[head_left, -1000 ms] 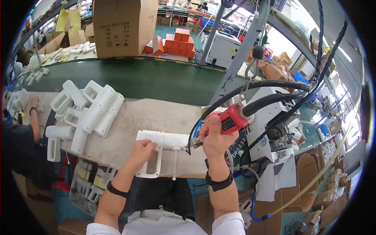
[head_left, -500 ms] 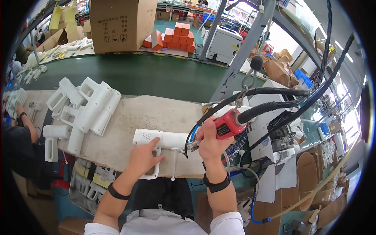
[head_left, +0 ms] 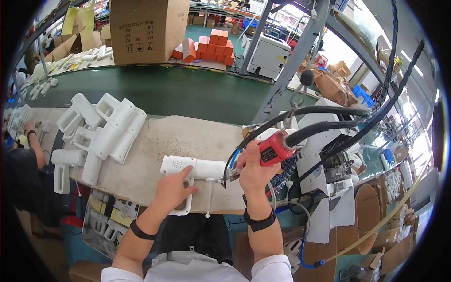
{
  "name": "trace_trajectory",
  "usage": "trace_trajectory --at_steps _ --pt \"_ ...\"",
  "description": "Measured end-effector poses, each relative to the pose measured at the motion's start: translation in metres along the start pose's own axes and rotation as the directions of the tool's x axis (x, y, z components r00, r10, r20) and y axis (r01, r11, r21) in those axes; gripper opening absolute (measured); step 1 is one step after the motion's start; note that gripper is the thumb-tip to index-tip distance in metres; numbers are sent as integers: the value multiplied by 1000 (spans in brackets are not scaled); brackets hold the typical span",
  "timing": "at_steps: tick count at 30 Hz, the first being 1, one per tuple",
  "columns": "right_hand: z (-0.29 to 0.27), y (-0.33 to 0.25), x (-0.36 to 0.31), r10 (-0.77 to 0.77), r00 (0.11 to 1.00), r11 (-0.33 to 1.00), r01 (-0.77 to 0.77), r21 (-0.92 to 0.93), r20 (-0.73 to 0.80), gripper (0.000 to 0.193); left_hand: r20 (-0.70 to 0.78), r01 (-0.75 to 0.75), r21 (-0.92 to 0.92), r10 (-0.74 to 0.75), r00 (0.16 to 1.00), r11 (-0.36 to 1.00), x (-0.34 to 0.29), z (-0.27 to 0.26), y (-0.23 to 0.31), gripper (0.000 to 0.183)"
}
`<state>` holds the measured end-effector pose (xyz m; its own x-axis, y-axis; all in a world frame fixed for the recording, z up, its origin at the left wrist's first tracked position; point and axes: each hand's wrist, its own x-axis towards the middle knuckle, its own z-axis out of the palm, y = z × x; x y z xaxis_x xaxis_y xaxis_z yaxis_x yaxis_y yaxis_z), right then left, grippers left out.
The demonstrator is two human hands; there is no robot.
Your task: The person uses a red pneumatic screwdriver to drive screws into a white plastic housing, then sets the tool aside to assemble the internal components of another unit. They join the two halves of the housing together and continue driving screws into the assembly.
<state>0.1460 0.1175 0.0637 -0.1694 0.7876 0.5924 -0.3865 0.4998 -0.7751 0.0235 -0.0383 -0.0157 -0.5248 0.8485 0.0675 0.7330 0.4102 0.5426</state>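
A white plastic appliance housing (head_left: 206, 169) with a loop handle lies on the bench in front of me. My left hand (head_left: 176, 188) grips it at the handle, index finger stretched along the body and thumb apart. In my right hand (head_left: 256, 174) is a red power screwdriver (head_left: 277, 149), its fingers wrapped round the tool. The tool tilts down to the left, its metal front end close to the housing's right end. Whether the tip touches the housing is hidden by the hand and cables. A thin white rod (head_left: 209, 199) extends from the housing toward me.
Several similar white housings (head_left: 112, 127) are piled at the left on the bench (head_left: 174, 134). A green conveyor belt (head_left: 188, 89) runs behind. Black cables (head_left: 338, 124) and a hanging chain (head_left: 290, 115) hold the tool. At far left a co-worker's arm (head_left: 35, 145) reaches over parts.
My hands, the screwdriver and the housing hold almost the same place. The co-worker's hand at the far left has shifted slightly.
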Motion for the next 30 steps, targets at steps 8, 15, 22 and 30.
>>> trace_trajectory --at_steps 8,15,22,30 --pt "-1 -14 8 100 995 992 -100 81 12 28 5 1 14 -2 1000 1000 0 -2 2 69" --pt "2 -20 3 53 998 995 -50 92 -27 27 13 0 7 0 1000 1000 1 -2 2 69" --pt "10 -57 13 8 1000 995 -7 100 -14 35 -1 0 -10 0 1000 1000 1 -5 3 69" --pt "28 -82 9 81 996 982 -84 171 24 38 18 -34 -152 37 999 988 3 -2 26 55"
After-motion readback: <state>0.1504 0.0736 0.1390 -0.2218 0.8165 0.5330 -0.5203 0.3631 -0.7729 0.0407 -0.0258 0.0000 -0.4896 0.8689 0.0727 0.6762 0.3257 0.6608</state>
